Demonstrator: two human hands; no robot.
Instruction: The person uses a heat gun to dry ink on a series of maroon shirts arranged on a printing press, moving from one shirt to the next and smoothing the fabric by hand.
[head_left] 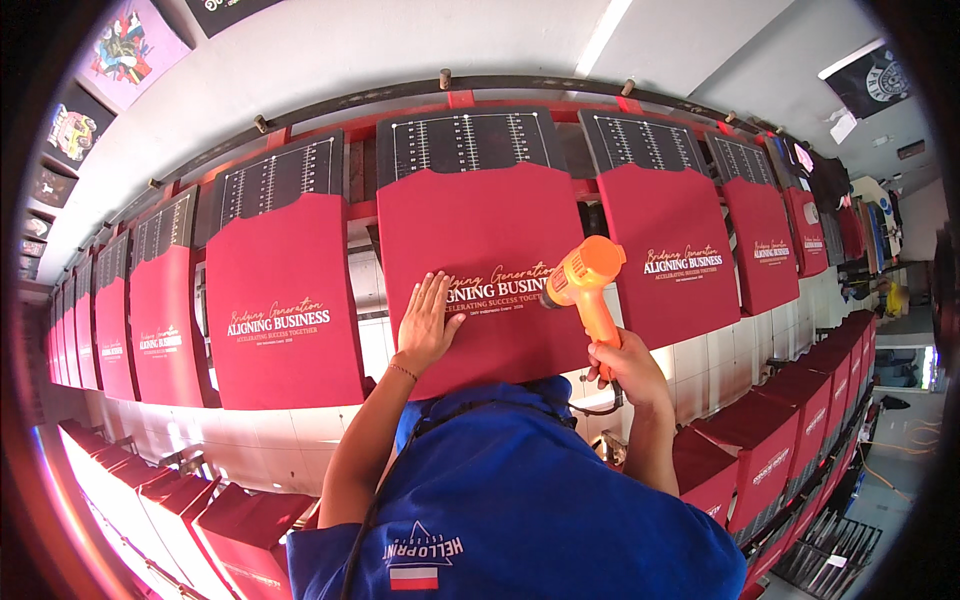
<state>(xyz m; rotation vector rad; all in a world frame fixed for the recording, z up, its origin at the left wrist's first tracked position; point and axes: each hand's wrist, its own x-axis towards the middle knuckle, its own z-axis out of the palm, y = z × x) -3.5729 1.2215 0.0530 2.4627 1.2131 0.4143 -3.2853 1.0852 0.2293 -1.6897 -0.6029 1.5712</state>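
In front of me a red T-shirt (480, 225) with gold and white printing is stretched over a black printing board (475, 138) marked with white scales. My left hand (428, 322) lies flat on the shirt, fingers extended, covering the left end of the print. An orange heat gun (590, 280) is gripped by its handle in my right hand (628, 368). Its dark nozzle points left, close over the right part of the print. A dark cord hangs from the handle's lower end.
More red shirts on boards stand to the left (280, 300) and right (672, 265). Behind them runs a dark rail (350, 100). Another row of shirt-covered boards (770, 445) is behind me at the right. Printed samples (130, 50) hang on the wall. A rack (830, 555) stands at the lower right.
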